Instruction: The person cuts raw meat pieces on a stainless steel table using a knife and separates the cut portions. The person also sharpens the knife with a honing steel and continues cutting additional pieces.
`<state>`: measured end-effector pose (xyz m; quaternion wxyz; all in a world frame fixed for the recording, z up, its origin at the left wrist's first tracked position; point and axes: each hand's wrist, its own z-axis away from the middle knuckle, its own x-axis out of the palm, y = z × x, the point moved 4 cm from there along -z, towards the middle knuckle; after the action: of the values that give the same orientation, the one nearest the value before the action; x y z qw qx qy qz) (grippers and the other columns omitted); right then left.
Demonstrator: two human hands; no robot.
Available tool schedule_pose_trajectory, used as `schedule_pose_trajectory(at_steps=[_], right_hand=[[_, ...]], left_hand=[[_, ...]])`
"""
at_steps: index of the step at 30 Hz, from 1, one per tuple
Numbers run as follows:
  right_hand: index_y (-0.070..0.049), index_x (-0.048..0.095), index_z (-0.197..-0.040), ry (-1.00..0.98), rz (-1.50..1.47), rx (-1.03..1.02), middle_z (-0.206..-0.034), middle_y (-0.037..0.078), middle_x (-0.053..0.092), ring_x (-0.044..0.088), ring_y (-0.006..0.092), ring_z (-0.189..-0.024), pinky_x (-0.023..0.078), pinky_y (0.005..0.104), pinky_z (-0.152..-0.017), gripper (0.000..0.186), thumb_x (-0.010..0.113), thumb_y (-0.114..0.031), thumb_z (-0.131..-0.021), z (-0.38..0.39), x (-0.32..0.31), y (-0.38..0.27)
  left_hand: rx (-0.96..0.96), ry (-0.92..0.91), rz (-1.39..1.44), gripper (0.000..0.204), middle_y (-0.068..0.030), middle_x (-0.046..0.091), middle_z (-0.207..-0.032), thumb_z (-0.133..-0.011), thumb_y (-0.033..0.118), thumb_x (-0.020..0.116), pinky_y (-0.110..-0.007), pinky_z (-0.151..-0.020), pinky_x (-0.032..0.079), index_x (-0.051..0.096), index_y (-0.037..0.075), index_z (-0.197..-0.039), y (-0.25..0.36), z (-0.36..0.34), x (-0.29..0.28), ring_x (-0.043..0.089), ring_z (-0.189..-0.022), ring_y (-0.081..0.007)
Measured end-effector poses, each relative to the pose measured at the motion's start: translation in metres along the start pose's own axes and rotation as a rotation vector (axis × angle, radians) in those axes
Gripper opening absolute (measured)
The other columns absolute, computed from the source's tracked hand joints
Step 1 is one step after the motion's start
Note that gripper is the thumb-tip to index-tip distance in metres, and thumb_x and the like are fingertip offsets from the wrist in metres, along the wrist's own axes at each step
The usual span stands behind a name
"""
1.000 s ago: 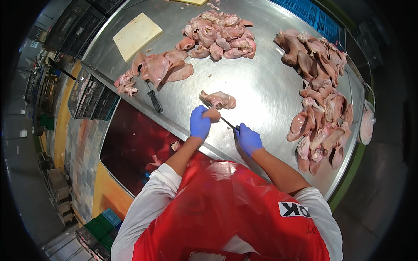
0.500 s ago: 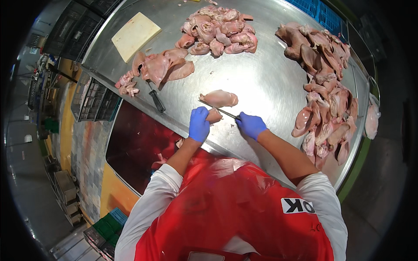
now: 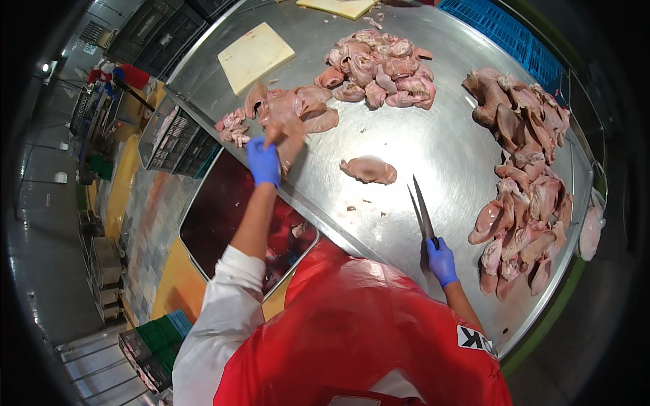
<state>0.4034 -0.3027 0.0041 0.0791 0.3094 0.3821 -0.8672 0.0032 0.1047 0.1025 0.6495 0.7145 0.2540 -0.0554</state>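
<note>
My left hand (image 3: 263,162), in a blue glove, is at the table's left edge. Its fingers are closed on the edge of a flat, pink, ear-shaped piece of meat (image 3: 289,143), slightly smeared by motion. That piece lies against a small heap of similar flaps (image 3: 318,120). On the right, my gloved right hand (image 3: 442,262) grips the handle of a knife (image 3: 426,220), blade pointing away over the steel. A thin second line runs beside the blade; whether it is a reflection, I cannot tell. A single meat piece (image 3: 369,169) lies between my hands.
Beyond are a large meat pile (image 3: 382,68), a white cutting board (image 3: 256,57) and a blue crate (image 3: 501,37). A long meat pile (image 3: 521,183) lines the right side of the steel table (image 3: 325,196). Below the left edge stands a red-stained container (image 3: 230,210).
My left hand has moved left, from the middle to the small heap. My right hand has drawn the knife back and right, away from the middle piece. The view has shifted.
</note>
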Motion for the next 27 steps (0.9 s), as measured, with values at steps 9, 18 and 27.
schedule_pose_trajectory(at_steps=[9, 18, 27], right_hand=[[0.000, 0.061, -0.110, 0.025, -0.060, -0.022, -0.100, 0.033, 0.067, 0.063, 0.0530, -0.099, 0.050, 0.0555, -0.083, 0.040, 0.054, -0.039, -0.101, 0.020, -0.005, -0.023], [-0.002, 0.061, -0.104, 0.133, -0.284, 0.121, -0.096, 0.031, 0.068, 0.064, 0.0526, -0.094, 0.050, 0.0573, -0.079, 0.038, 0.056, -0.039, -0.100, 0.007, 0.007, 0.021], [-0.007, 0.060, -0.094, 0.595, 0.224, -0.051, -0.082, 0.018, 0.062, 0.062, 0.0411, -0.076, 0.049, 0.0552, -0.071, 0.025, 0.067, -0.031, -0.092, 0.017, -0.016, 0.029]], left_hand=[[0.673, -0.193, -0.737, 0.062, -0.0224, 0.064, -0.119, -0.080, 0.032, 0.080, -0.046, -0.097, 0.051, 0.057, 0.005, -0.131, 0.096, -0.067, 0.072, 0.064, -0.109, -0.0377], [0.361, -0.918, -0.725, 0.063, -0.0238, 0.063, -0.122, -0.080, 0.046, 0.077, -0.054, -0.093, 0.051, 0.056, 0.015, -0.131, 0.002, 0.142, 0.222, 0.062, -0.114, -0.0415], [0.356, -0.592, -0.300, 0.081, -0.0245, 0.069, -0.113, -0.074, 0.050, 0.085, -0.044, -0.088, 0.054, 0.057, -0.005, -0.126, 0.160, -0.065, 0.312, 0.068, -0.099, -0.0351]])
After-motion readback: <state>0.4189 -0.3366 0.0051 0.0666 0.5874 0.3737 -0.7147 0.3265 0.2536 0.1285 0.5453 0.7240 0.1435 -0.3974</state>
